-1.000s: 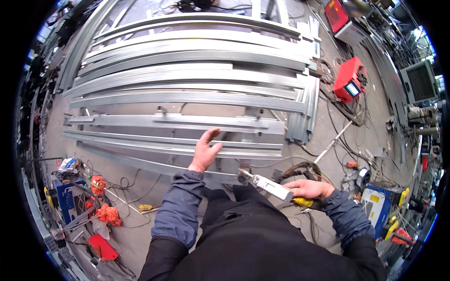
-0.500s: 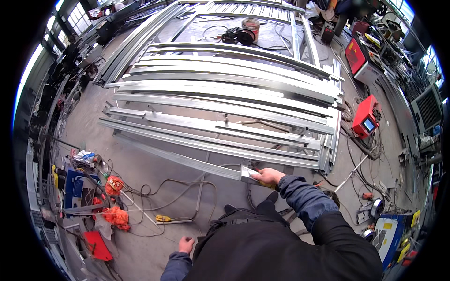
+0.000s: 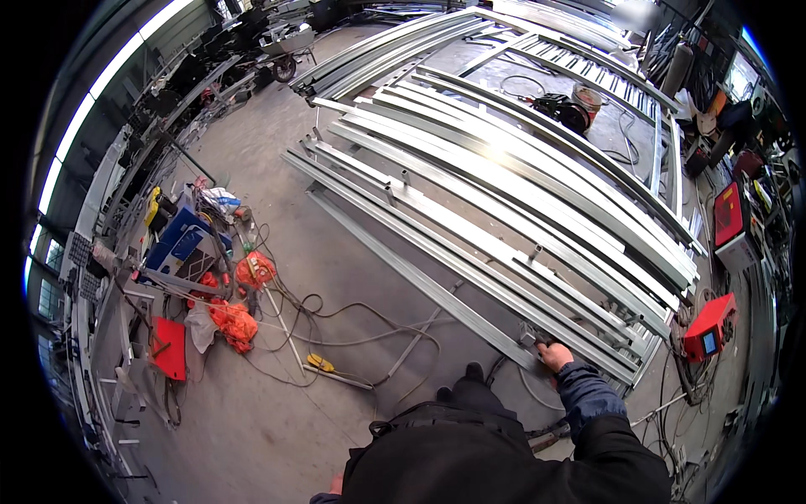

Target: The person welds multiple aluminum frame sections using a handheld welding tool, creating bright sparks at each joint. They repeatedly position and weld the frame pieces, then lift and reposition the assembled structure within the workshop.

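Note:
A long galvanized metal bar [image 3: 420, 281] slants across the near side of a group of similar bars. At its near right end is my right hand [image 3: 556, 356], with the fingers closed round the end; exactly how they grip is partly hidden. A small grey metal block [image 3: 527, 335] sits just beside these fingers. Next to the held bar, thin parallel bars [image 3: 470, 259] run the same way, some with short upright stubs [image 3: 405, 177]. Only a sliver of my left hand [image 3: 337, 483] shows at the lower edge, beside my dark jacket; its fingers are hidden.
Cables [image 3: 361, 312] snake over the concrete floor to the left, near a yellow-handled tool [image 3: 319, 362], orange bags [image 3: 234, 324] and a blue machine [image 3: 178, 244]. On the right stands a red box with a screen [image 3: 710, 329]. A bucket [image 3: 587, 100] stands beyond the bars.
My view has swung left, so the bars now lie more diagonally and further right. My right hand stays at the bar's end. My left hand has mostly dropped out of sight.

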Motion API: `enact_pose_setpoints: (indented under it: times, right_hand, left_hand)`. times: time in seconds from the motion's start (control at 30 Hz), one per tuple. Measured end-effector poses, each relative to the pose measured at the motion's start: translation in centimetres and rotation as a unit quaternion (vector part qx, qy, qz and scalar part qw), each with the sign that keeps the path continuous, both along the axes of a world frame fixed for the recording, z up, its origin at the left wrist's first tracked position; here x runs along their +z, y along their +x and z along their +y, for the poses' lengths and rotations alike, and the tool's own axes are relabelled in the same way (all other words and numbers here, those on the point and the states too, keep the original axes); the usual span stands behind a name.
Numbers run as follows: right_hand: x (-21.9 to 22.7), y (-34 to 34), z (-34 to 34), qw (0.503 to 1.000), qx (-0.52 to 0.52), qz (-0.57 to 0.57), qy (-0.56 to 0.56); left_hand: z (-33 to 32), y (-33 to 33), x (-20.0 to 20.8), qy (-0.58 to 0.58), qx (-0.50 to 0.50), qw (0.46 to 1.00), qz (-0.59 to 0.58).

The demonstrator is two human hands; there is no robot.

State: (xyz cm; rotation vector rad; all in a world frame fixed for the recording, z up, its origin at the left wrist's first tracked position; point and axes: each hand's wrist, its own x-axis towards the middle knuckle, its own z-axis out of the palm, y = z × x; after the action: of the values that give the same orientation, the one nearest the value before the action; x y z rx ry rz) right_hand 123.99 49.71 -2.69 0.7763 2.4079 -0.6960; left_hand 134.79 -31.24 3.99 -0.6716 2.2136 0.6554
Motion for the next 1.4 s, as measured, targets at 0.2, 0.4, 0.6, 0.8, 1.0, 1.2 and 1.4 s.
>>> enact_pose_setpoints:
  times: [0.2, 0.4, 0.6, 0.8, 1.0, 1.2, 1.4]
  right_hand:
    - [-3.8, -2.4, -0.9, 0.988, -0.064, -0.136, 0.025]
    - [-9.8, -1.0, 3.7, 0.963, -0.013, -0.268, 0.016]
    - [-9.2, -4.6, 2.0, 0.979, -0.054, -0.19, -0.047]
    - [6.2, -20.7, -11.6, 0.973, -0.06, 0.094, -0.203]
    - [5.0, -38.0, -21.8, 0.621, -0.537, 0.118, -0.559]
    - [0.1, -49.3, -25.5, 0.374, -0.734, 0.278, -0.495]
    - [-4.8, -51.0, -25.1, 0.382, -0.77, 0.362, -0.359]
  left_hand:
    - [4.3, -11.6, 1.8, 0.1, -0.099, 0.99, 0.032]
    - [11.6, -31.3, 2.7, 0.086, -0.073, 0.992, 0.056]
    - [17.2, -45.3, 4.2, 0.145, -0.121, 0.977, 0.104]
    - [19.3, -55.5, 2.3, 0.199, -0.128, 0.963, 0.133]
    - [23.8, -75.3, 4.5, 0.161, -0.34, 0.851, 0.367]
    - [27.0, -98.0, 4.5, 0.064, -0.605, 0.668, 0.43]
    - [30.2, -109.8, 2.4, -0.044, -0.764, 0.568, 0.303]
